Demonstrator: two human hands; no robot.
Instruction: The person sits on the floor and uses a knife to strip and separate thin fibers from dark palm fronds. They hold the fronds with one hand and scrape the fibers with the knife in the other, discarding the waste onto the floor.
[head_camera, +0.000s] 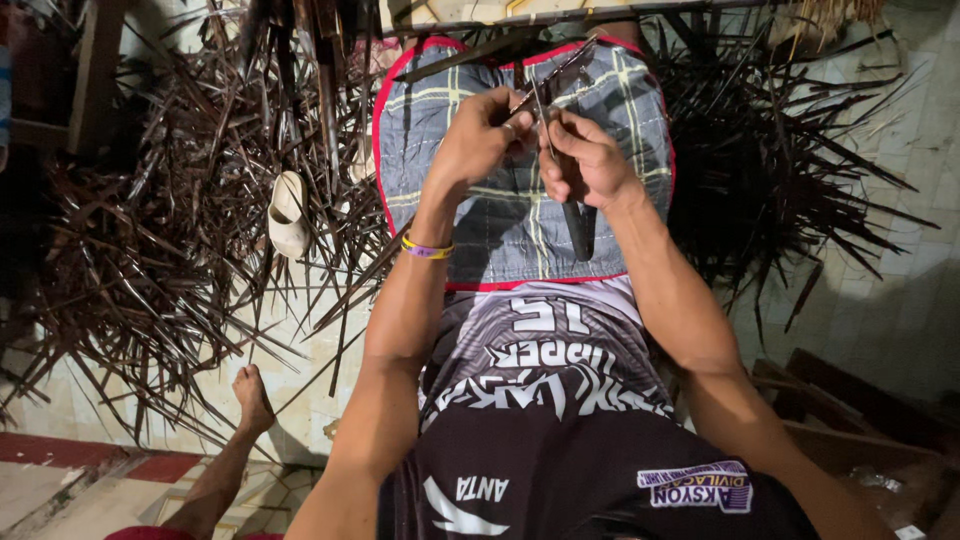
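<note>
My left hand (478, 135) pinches a long dark palm-leaf strip (455, 57) that runs up and to the left over my lap. My right hand (585, 158) is closed on a knife with a dark handle (577, 228); its blade points up against the leaf between both hands. A yellow and purple band (426, 249) circles my left wrist. Both hands hover above a grey plaid cloth with red trim (520, 220) spread over my knees.
Heaps of dry dark palm leaves (150, 250) cover the tiled floor on the left and on the right (770, 170). A pale sandal (288, 214) lies among the left heap. Another person's bare foot and leg (245, 420) reach in at lower left. Wooden steps (850, 410) sit lower right.
</note>
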